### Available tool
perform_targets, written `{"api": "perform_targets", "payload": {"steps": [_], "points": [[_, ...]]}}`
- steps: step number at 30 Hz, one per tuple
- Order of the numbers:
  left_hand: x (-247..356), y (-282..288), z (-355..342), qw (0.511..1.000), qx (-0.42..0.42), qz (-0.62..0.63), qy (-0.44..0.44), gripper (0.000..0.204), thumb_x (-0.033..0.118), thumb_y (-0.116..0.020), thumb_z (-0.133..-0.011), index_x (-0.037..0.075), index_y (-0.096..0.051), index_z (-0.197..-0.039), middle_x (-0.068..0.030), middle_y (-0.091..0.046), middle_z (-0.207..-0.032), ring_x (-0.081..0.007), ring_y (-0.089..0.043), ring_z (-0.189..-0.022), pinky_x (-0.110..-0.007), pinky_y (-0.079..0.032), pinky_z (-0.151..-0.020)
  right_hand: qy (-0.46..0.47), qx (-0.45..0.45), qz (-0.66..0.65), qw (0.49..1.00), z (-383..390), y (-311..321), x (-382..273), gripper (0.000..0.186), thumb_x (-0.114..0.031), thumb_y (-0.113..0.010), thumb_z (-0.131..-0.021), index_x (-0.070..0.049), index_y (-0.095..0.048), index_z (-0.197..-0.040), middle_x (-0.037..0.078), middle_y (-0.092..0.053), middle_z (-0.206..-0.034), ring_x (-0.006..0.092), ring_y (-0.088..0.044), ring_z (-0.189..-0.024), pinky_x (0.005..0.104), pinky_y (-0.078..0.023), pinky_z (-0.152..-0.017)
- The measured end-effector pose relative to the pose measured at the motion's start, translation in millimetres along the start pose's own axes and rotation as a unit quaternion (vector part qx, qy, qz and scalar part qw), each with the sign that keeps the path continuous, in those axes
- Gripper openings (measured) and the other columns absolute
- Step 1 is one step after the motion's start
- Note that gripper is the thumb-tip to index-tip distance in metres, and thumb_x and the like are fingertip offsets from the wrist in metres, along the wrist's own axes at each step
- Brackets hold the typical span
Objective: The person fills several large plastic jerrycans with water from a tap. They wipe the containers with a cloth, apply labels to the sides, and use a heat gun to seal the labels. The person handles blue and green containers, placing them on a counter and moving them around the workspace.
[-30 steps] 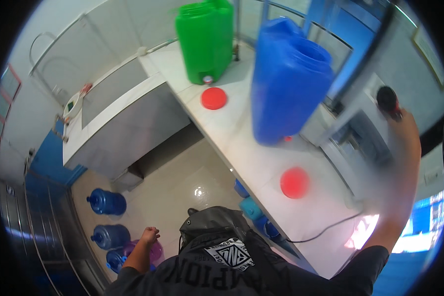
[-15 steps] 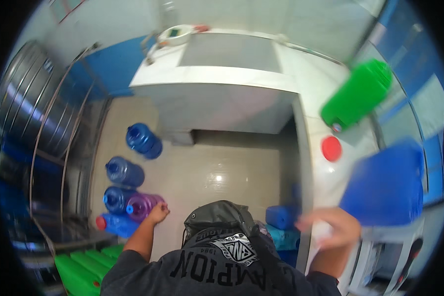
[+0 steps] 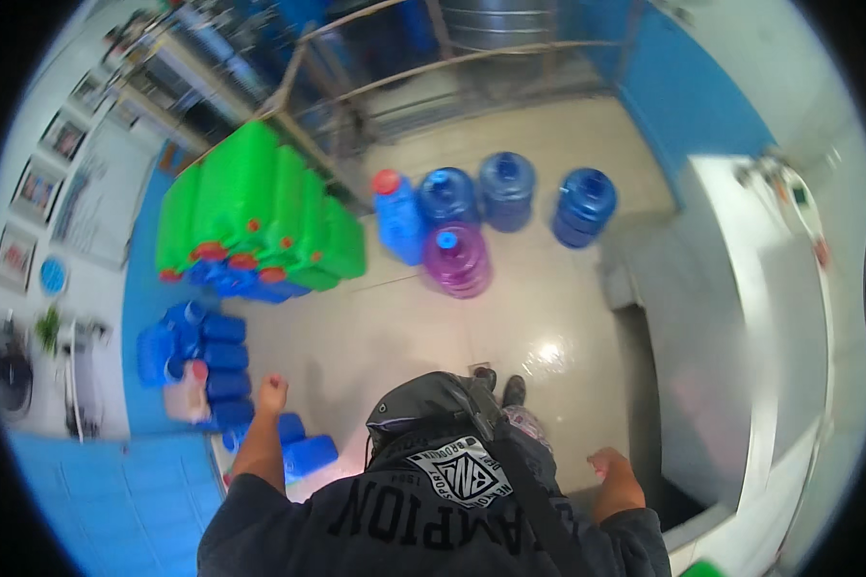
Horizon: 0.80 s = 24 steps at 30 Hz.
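My left hand [image 3: 272, 392] hangs over the floor at the left, its fingers curled in with nothing visible in them. The nearest things to it are blue jerrycans [image 3: 229, 385] beside the wall. My right hand [image 3: 608, 466] is low at the right, near the counter, fingers loosely bent and apart, holding nothing. Ahead on the floor stands a purple translucent water jug [image 3: 462, 269] with a blue cap. Behind it are three round blue water jugs [image 3: 507, 192]. To its left stands a blue container [image 3: 399, 223] with a red cap. Both hands are apart from all of these.
Green jerrycans [image 3: 250, 192] with orange-red caps are stacked at the far left, above blue ones. A thin-barred rack [image 3: 452, 62] runs along the back, near a steel tank. The white counter [image 3: 722, 197] lines the right side. A dark bag [image 3: 433, 409] hangs at my front.
The view has swung to the left, bringing the green stack and left wall into sight. My left hand has come away from beside the purple jug. My right hand has lowered from beside the counter.
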State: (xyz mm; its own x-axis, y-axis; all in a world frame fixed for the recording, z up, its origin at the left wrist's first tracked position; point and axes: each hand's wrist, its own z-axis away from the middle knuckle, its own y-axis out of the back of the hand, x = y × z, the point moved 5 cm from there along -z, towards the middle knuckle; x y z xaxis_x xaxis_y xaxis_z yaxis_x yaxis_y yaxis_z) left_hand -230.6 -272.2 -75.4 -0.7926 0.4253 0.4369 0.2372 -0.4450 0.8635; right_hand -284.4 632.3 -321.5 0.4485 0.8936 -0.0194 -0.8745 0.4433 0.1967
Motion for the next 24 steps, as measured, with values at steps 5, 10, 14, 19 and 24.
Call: {"api": "perform_targets", "payload": {"steps": [5, 10, 14, 19, 24], "points": [[-176, -1, 217, 0.923, -0.171, -0.342, 0.051, 0.032, 0.031, -0.059, -0.089, 0.005, -0.072, -0.103, -0.0163, -0.073, -0.095, -0.0337, -0.07, -0.094, -0.046, -0.053, -0.088, 0.151, 0.204, -0.064, 0.965, -62, 124, -84, 0.042, -0.03, -0.066, -0.087, 0.001, -0.067, -0.116, 0.02, -0.072, -0.103, 0.0326, -0.069, -0.098, 0.0432, -0.053, -0.088], [-198, -65, 360, 0.903, -0.34, -0.088, 0.249, 0.035, 0.036, -0.059, -0.092, 0.006, -0.073, -0.102, -0.0141, -0.073, -0.093, -0.03, -0.07, -0.094, -0.043, -0.054, -0.088, 0.282, 0.302, -0.061, 0.909, -10, 197, -270, 0.042, -0.027, -0.067, -0.085, 0.002, -0.065, -0.116, 0.024, -0.072, -0.105, 0.0357, -0.07, -0.099, 0.0409, -0.054, -0.089], [-184, -135, 338, 0.903, -0.382, 0.003, 0.196, 0.037, 0.037, -0.063, -0.091, 0.005, -0.07, -0.107, -0.0144, -0.072, -0.096, -0.0287, -0.069, -0.096, -0.041, -0.053, -0.089, 0.421, 0.32, 0.141, 0.837, -6, 209, -399, 0.044, -0.03, -0.067, -0.087, 0.001, -0.065, -0.118, 0.024, -0.072, -0.104, 0.0343, -0.07, -0.096, 0.0414, -0.055, -0.088], [-181, -120, 172, 0.935, -0.345, -0.038, 0.075, 0.047, 0.036, -0.07, -0.089, 0.002, -0.062, -0.121, -0.0168, -0.069, -0.109, -0.0298, -0.066, -0.103, -0.041, -0.052, -0.092, 0.4, 0.23, 0.088, 0.883, 78, 127, -523, 0.044, -0.03, -0.066, -0.088, -0.001, -0.064, -0.121, 0.021, -0.073, -0.102, 0.0344, -0.071, -0.095, 0.0419, -0.055, -0.086], [-101, -71, -105, 0.95, -0.272, -0.143, -0.062, 0.058, 0.032, -0.067, -0.09, 0.003, -0.053, -0.138, -0.0213, -0.055, -0.139, -0.0352, -0.053, -0.13, -0.043, -0.041, -0.112, 0.32, 0.181, 0.127, 0.921, 74, 51, -557, 0.049, -0.034, -0.067, -0.087, -0.001, -0.063, -0.123, 0.021, -0.072, -0.106, 0.0337, -0.07, -0.101, 0.0422, -0.054, -0.09]]}}
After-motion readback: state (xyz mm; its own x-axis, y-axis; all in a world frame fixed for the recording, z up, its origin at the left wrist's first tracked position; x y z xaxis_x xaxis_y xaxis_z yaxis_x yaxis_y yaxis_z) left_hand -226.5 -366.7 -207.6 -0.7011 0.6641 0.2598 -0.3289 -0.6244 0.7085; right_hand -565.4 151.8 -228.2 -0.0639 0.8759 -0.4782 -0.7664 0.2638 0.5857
